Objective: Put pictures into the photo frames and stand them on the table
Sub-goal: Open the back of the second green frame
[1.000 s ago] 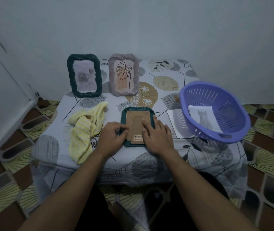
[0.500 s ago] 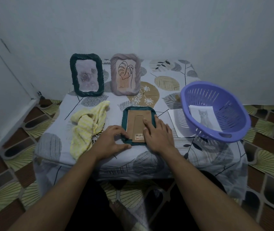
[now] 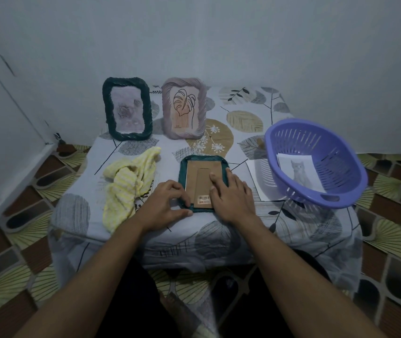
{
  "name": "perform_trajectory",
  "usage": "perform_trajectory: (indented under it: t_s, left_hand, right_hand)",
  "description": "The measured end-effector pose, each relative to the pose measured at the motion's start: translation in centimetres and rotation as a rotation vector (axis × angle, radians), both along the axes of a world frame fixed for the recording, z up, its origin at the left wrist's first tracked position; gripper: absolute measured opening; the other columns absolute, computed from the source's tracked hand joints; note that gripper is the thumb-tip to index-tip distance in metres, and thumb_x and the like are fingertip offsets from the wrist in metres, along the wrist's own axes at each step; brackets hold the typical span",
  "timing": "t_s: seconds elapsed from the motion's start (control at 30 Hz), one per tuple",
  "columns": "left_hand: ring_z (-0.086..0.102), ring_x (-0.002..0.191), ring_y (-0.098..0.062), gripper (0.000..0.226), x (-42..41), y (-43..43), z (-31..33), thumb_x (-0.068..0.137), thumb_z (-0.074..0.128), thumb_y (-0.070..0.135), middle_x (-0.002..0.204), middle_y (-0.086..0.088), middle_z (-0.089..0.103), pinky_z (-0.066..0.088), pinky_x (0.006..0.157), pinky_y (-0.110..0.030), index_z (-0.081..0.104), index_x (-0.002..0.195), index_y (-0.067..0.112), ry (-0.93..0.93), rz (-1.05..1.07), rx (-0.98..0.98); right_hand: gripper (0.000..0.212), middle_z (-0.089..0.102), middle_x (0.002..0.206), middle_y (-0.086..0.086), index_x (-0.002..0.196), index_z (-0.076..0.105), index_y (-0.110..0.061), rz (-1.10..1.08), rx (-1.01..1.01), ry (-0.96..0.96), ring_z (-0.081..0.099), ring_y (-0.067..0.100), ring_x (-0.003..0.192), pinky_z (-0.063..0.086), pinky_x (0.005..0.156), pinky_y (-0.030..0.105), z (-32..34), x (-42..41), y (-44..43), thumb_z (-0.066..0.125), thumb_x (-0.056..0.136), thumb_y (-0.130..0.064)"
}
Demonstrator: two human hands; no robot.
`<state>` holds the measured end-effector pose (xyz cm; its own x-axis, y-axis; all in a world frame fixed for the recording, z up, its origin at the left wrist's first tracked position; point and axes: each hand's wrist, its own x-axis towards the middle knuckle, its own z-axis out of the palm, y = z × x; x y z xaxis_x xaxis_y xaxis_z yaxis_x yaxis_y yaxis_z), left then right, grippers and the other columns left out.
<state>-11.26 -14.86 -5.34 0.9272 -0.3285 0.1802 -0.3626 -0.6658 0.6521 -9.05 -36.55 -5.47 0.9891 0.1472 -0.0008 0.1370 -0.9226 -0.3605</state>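
The near left corner of a teal photo frame is pinched by the left hand between curled forefinger and thumb. The right hand is laid flat, with straight fingers pressed on the frame's cardboard backing. The frame is laid face down near the front edge of the counter, which is draped in a leaf-patterned cloth. A barcode sticker is seen at the backing's near end.

A crumpled yellow cloth is heaped just left of the left hand. To the right, a sheet of paper is partly covered by a tilted purple basket, in which a cat picture is held. At the back, a dark green frame and a mauve frame are stood upright side by side, each filled with a picture.
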Motion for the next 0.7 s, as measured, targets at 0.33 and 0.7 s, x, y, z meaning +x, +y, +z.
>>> perform_trajectory:
  t_s: [0.33,0.7]
  left_hand:
    - [0.044,0.123,-0.014,0.071,1.7,-0.9,0.3,0.072,0.054,0.070,0.130,-0.002,0.043,0.037,0.105,-0.029,0.063,0.123,0.021,0.063,0.135,-0.041]
    - [0.028,0.143,-0.027,0.080,3.1,-3.5,-2.1,0.090,0.023,0.069,0.154,-0.005,0.038,0.012,0.120,-0.050,0.029,0.150,0.015,-0.017,0.426,0.378]
  right_hand:
    - [0.051,0.007,0.167,0.006,0.155,0.019,-0.042,0.005,0.001,0.017,0.008,0.024,0.153,0.003,0.123,0.047,0.1,0.0,0.0,0.021,0.105,-0.047]
    - [0.051,0.003,0.168,0.004,0.156,0.016,-0.044,0.019,0.001,0.034,0.006,0.023,0.153,0.000,0.122,0.045,0.1,0.1,-0.1,0.019,0.105,-0.049]
